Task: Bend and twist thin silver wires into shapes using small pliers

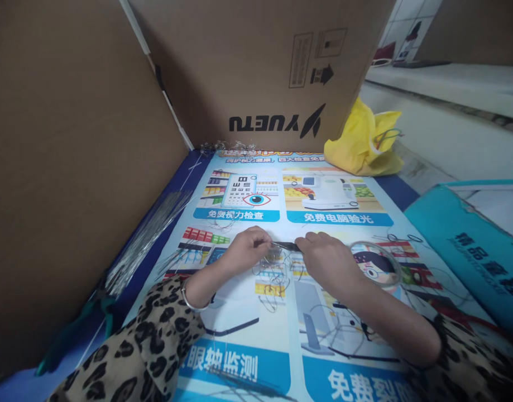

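Observation:
Near the middle of the printed sheet [283, 229], my left hand [250, 248] is closed in a pinch on thin wire. My right hand [327, 257] is wrapped round a dark slim tool [287, 245], whose tip points left and meets the wire at my left fingertips. Below and between the hands lie tangled loops of thin wire [273, 285]. The exact contact at the tip is too small to tell. A clear ring-shaped roll [396, 265] lies just right of my right hand.
Cardboard walls [256, 72] rise at the back and left. A bundle of straight wires [149, 240] and green-handled pliers [84, 324] lie left. A yellow bag [360, 142] stands back right, a teal box [469, 234] at right. Small scissors [413, 238] lie beyond the roll.

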`<state>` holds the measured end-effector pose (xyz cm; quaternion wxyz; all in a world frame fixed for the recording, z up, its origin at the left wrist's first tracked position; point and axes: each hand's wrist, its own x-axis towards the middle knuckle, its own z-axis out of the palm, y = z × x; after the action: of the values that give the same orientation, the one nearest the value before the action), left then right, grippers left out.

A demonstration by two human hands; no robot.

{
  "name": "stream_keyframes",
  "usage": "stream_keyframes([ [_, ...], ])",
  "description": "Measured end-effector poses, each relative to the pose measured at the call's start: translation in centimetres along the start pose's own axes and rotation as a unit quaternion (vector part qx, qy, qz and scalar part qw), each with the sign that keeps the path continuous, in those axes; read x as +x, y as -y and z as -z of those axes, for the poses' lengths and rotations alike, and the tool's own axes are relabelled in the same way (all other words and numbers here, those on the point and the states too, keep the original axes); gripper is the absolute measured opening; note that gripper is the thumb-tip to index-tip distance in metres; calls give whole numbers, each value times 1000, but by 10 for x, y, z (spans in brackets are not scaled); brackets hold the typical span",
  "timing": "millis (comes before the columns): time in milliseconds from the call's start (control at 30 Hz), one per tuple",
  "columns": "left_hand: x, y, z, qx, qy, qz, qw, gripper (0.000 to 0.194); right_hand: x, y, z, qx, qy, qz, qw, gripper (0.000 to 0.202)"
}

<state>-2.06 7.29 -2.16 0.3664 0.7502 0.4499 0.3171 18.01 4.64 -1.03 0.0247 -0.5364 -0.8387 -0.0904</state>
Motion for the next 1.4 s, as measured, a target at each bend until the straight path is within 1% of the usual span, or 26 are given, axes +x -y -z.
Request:
stream_keyframes([
  [300, -1, 0, 0, 9, -5, 4, 1000, 12, 1, -2, 0, -4, 8, 16, 1000, 19],
  [467, -2, 0, 0, 14, -6, 3, 1000, 12, 0, -3, -1, -5, 1, 30, 1000, 19],
  [633, -2, 0, -1, 19, -4, 1, 1000, 13, -1, -4, -2, -35, -18, 43, 998, 15],
  [767, -2, 2, -2, 19, -11, -7, 1000, 14, -1, -1, 2, -66, -27, 46, 996, 16],
  [933, -2, 5, -3, 30, -22, -18, 999, 14, -2, 5, 10, -85, -11, 34, 996, 17],
  [1100, -3, 4, -4, 39, -22, -20, 999, 15, -2, 9, 12, -89, 8, 24, 996, 19],
  [1267, -3, 3, -4, 41, -24, -25, 999, 14, -3, 8, 9, -78, 11, 19, 997, 17],
  [1400, -2, 3, -4, 38, -26, -24, 999, 14, -3, 6, 4, -49, 14, 13, 999, 16],
])
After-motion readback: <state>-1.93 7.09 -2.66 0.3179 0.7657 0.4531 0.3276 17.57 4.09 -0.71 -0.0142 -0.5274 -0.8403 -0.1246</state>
